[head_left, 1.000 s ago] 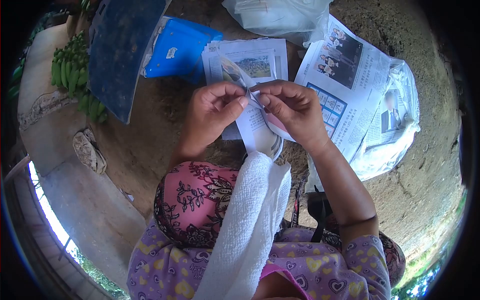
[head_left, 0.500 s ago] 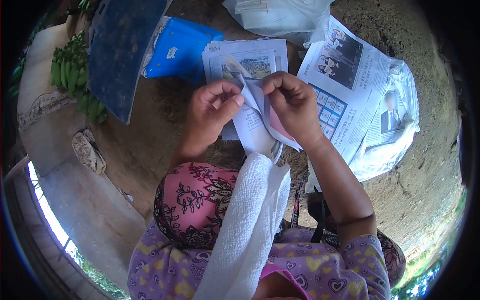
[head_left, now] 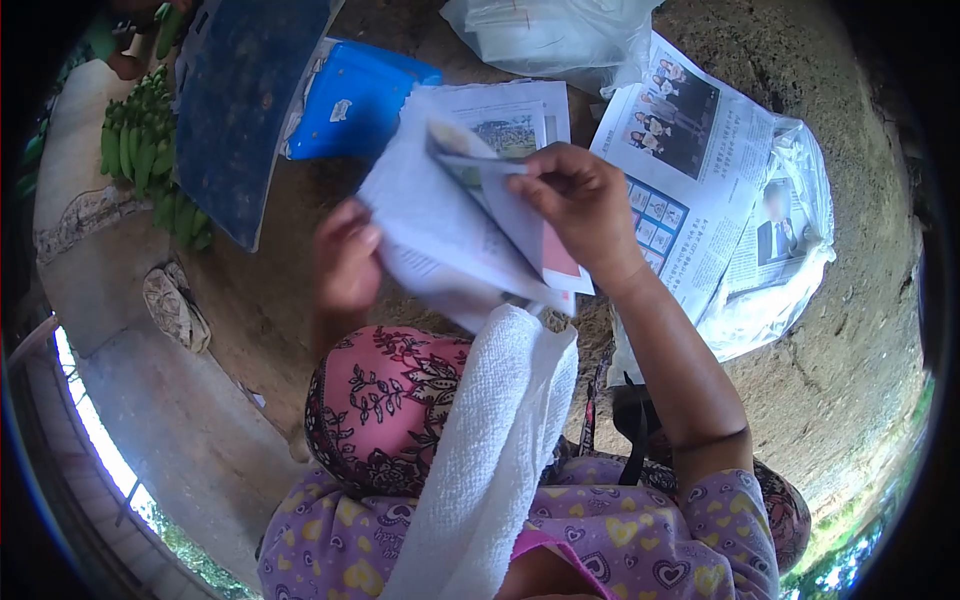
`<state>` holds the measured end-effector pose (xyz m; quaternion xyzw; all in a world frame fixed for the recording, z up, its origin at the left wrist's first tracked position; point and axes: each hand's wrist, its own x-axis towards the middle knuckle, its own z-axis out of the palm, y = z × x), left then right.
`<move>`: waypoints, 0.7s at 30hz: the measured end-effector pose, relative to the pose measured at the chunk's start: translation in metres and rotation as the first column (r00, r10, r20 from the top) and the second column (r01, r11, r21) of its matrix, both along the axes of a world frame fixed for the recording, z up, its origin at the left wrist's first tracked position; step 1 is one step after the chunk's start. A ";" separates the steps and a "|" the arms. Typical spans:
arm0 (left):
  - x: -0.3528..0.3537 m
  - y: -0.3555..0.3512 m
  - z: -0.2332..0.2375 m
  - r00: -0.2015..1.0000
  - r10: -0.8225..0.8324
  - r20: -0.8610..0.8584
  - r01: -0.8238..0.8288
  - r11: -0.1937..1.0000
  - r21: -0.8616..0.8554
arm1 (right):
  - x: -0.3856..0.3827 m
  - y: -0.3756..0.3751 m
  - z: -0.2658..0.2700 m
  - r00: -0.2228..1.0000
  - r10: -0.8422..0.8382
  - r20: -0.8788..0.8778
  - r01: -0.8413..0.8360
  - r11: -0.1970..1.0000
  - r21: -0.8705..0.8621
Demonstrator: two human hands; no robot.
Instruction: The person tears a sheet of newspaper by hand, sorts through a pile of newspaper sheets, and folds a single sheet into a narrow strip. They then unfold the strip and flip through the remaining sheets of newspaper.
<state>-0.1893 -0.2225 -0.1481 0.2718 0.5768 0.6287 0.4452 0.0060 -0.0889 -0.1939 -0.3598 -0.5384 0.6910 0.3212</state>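
Closed on a flap of the paper point(head_left: 420, 215) just beyond the towel point(head_left: 490, 440), the right hand point(head_left: 590, 205) held it partly opened, not flat, while the left hand point(head_left: 348, 265), its grip too blurred to tell, was at the other edge.

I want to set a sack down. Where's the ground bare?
Left, ground between the blue board and pink-covered knee, and right, past the lower plastic bag. It's crowded straight ahead, with the blue case, spread newspaper and upper plastic bag.
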 end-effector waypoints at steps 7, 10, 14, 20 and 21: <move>-0.029 -0.060 0.047 0.994 0.112 -0.013 -0.113 0.985 -0.131 | -0.038 -0.031 0.026 0.860 0.350 -0.372 -0.488 0.777 -0.398; -0.035 -0.058 0.068 0.996 0.079 -0.039 -0.082 0.992 -0.099 | -0.044 -0.025 0.021 0.861 0.146 -0.487 -0.436 0.707 -0.557; -0.019 -0.022 0.032 0.977 0.198 -0.084 -0.209 0.968 -0.141 | -0.039 0.010 -0.024 0.979 0.035 -0.200 -0.142 0.822 -0.551; 0.004 0.055 -0.071 0.980 -0.196 -0.037 0.163 0.895 -0.416 | -0.031 0.042 -0.116 0.968 0.023 0.251 0.066 0.939 -0.338; 0.003 0.059 -0.090 0.975 -0.218 -0.045 0.180 0.892 -0.414 | -0.030 0.048 -0.118 0.930 0.060 0.363 0.038 0.965 -0.258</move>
